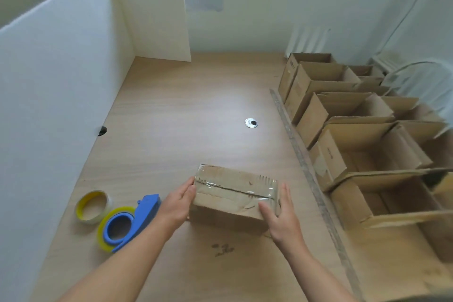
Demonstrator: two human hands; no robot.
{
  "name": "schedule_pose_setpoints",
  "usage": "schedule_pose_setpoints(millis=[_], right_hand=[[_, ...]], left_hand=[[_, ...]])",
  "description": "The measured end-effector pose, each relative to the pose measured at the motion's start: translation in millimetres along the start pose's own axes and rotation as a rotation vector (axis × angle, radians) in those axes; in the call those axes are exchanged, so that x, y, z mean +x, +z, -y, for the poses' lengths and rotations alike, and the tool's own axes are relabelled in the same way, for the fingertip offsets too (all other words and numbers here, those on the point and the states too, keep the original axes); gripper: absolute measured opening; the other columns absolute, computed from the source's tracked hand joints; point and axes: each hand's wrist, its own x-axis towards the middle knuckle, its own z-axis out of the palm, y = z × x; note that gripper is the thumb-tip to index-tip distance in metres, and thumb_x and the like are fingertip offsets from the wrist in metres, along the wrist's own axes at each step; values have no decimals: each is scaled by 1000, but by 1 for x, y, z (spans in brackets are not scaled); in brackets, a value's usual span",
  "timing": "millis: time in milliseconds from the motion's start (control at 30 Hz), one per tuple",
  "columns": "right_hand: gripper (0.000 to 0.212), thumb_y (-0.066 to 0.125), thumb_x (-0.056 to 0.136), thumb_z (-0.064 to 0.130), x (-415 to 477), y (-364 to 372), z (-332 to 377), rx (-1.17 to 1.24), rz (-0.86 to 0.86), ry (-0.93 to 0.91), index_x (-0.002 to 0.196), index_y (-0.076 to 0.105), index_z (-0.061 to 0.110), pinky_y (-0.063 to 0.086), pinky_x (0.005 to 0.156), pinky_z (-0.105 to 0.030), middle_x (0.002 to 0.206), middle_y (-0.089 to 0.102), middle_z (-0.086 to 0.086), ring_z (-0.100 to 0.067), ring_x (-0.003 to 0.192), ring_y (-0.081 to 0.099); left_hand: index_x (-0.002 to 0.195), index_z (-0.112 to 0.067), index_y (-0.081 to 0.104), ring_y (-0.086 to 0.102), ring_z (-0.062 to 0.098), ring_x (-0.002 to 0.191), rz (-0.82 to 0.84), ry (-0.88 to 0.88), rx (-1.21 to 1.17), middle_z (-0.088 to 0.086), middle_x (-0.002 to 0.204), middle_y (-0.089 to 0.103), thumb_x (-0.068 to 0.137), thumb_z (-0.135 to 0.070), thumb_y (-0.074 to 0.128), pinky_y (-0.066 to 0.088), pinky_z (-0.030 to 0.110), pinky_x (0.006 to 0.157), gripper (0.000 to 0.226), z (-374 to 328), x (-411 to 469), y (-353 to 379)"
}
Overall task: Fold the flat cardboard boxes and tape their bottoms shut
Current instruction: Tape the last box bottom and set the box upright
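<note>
Cardboard box (232, 193), one, in hand; other entries by size. Table (196, 105), wood-grain, carried the work. White partition (61, 81) stood along its left side and far-left corner. Row of open-topped boxes (343, 115) ran down the right side, well apart from my hands. The box itself sat near me at the table's middle, closed face up, with clear tape (235, 187) along the seam. Its long axis ran left to right across me, the right end a little nearer. My left hand (175, 203) lay flat against the left end. My right hand (282, 213) lay flat against the right end, with its thumb on the top face. Fingers were straight on both, so neither was curled round it and the box was squeezed between them. I judged the bottom done, and since the row lay off the right end, my right hand would lead any carry there. Blue tape dispenser (137, 216) lay just left of my left wrist. Yellow-cored tape roll (92, 206) lay beside it, farther left. Cable grommet (251, 122), small, sat beyond the box.
</note>
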Motion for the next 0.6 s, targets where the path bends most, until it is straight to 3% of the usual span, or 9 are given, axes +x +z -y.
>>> schedule_pose_setpoints(millis=[67, 100, 200, 233, 300, 400, 500, 600], right_hand=[[74, 60, 96, 40, 2, -4, -2, 39, -7, 40, 157, 19, 33, 27, 108, -20, 146, 40, 14, -3, 135, 36], [71, 61, 95, 37, 5, -7, -1, 38, -5, 54, 156, 24, 33, 30, 105, -21, 139, 44, 16, -6, 132, 41], [75, 68, 89, 37, 20, -14, 5, -12, -16, 101, 153, 31, 25, 34, 106, -27, 146, 43, 5, -18, 136, 42], [84, 70, 85, 44, 23, -15, 8, -56, -6, 136, 153, 27, 22, 34, 107, -31, 147, 39, -2, -22, 137, 39], [106, 71, 74, 64, 25, -15, 14, -186, 21, 197, 154, 15, 22, 36, 105, -39, 147, 30, -7, -28, 138, 34], [112, 68, 66, 75, 24, -10, 16, -280, 20, 239, 150, 11, 27, 40, 97, -44, 142, 32, -7, -31, 135, 37], [90, 70, 71, 67, 26, -11, 12, -235, -5, 206, 139, 28, 26, 41, 89, -40, 130, 40, -6, -30, 125, 45], [55, 73, 81, 47, 34, -23, 6, -90, 9, 170, 124, 45, 26, 41, 83, -33, 120, 49, -6, -26, 108, 54]], left_hand=[[152, -30, 38, 42, 3, 135, -1, 30, 95, -15, 147, 45, 104, -31, 47, 30, 24, 113, 48, 6, -8, 7], [154, -31, 32, 45, 3, 130, -8, 39, 148, -12, 146, 44, 103, -30, 49, 31, 25, 111, 53, 7, -11, 10], [155, -35, 24, 53, -4, 108, -27, 52, 283, -5, 131, 44, 100, -33, 54, 37, 15, 95, 62, 4, -17, 23], [155, -35, 23, 55, -1, 109, -49, 52, 305, -4, 129, 45, 99, -36, 56, 38, 13, 91, 65, 1, -19, 29], [156, -33, 21, 52, 15, 124, -126, 31, 404, 0, 134, 44, 92, -51, 61, 39, 24, 98, 78, -3, -25, 45], [156, -27, 14, 40, 26, 134, -265, -85, 517, 4, 144, 36, 76, -70, 65, 38, 37, 102, 104, -10, -30, 74], [152, -26, 18, 38, 29, 134, -346, -130, 499, 6, 143, 37, 75, -69, 67, 39, 40, 102, 101, -14, -28, 89], [147, -26, 34, 47, 25, 125, -386, -87, 411, 5, 138, 46, 86, -54, 66, 40, 36, 97, 75, -9, -30, 83]])
